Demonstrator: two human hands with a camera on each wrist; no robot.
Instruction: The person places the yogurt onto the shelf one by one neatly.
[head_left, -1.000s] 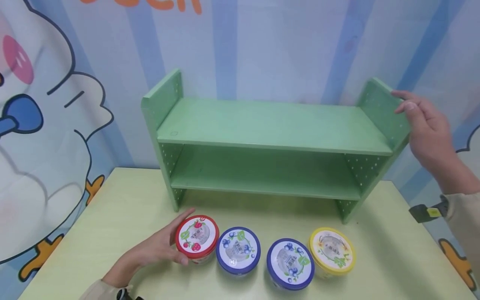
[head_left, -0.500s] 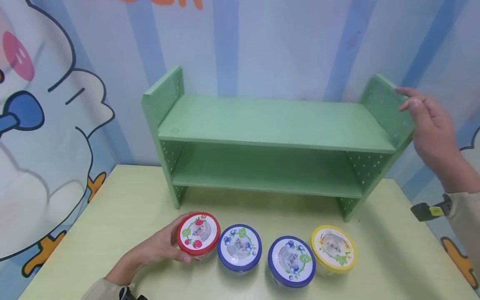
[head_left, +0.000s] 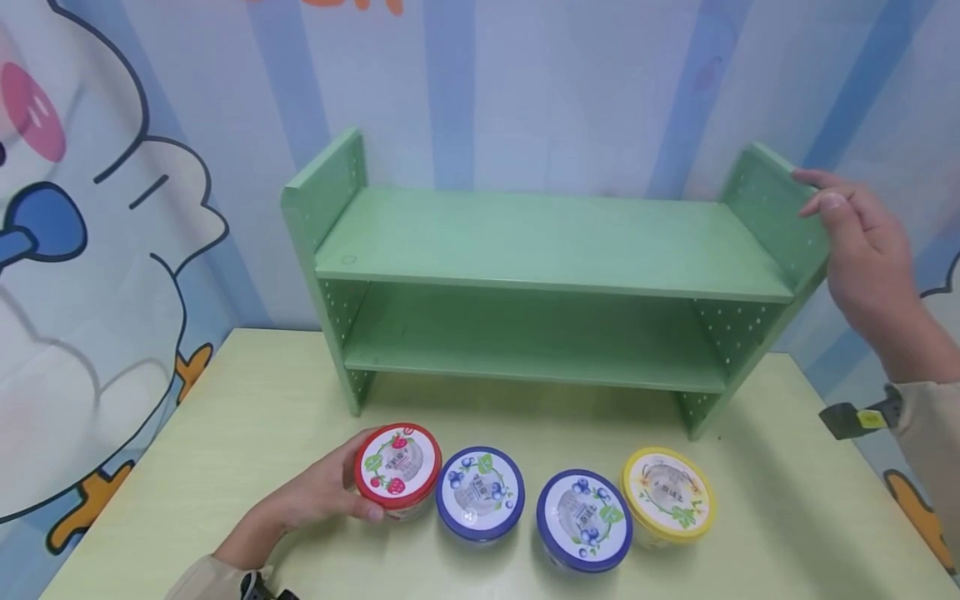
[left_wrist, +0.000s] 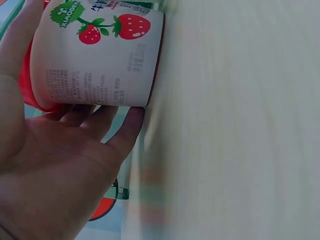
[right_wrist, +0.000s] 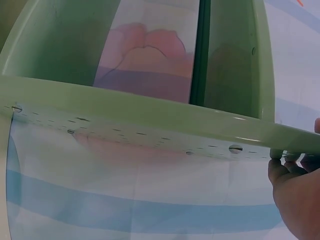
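My left hand (head_left: pixel 322 493) grips a round tub with a red lid (head_left: pixel 398 465) at the left end of a row of tubs. In the left wrist view, the tub's white side (left_wrist: pixel 97 60) shows strawberries, with the thumb on one side and the fingers behind. At upper right, my right hand (head_left: pixel 866 242) holds the top edge of the green two-tier shelf's right side panel (head_left: pixel 780 221). The right wrist view shows fingers (right_wrist: pixel 280 172) along the panel's outer face, partly cut off by the frame edge.
Two tubs with blue lids, the left one (head_left: pixel 480 493) and the right one (head_left: pixel 584 521), stand beside the red-lidded tub. A yellow-lidded tub (head_left: pixel 668 496) is at the row's right end. Behind the pale yellow table (head_left: pixel 255 400) is a striped cartoon wall (head_left: pixel 517 100).
My left fingers have wrapped closer around the red-lidded tub, which has shifted slightly. The right hand keeps its place on the shelf panel. The head view has shifted a little.
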